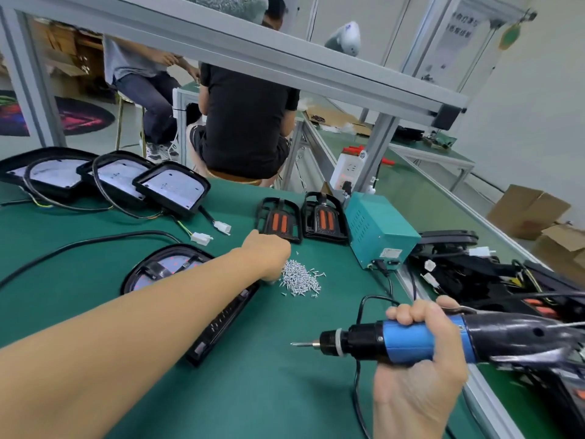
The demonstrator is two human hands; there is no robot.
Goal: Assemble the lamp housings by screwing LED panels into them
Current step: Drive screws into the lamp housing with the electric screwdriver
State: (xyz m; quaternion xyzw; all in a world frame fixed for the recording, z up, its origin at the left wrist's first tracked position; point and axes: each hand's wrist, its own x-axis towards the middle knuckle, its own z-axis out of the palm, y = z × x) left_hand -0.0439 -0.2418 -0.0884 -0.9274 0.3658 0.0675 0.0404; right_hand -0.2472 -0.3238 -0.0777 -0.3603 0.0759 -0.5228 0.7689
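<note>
1. Two hands work: the left hand [267,253] reaches into the screw pile [300,278] on the green tabletop [269,391], fingertips hidden, so its grip I cannot tell.
2. Wrapped around the electric screwdriver [411,339] is the right hand [418,369].
3. Under the left forearm lies the lamp housing [164,267]; screws look tiny and slippery, best pinched singly.

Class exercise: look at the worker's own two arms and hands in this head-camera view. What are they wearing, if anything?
Nothing that shows. The left hand and its forearm are bare up to the frame edge: no glove, sleeve, watch or ring visible. The right hand is also ungloved, with no ring or wristband in view; only its wrist shows.
</note>
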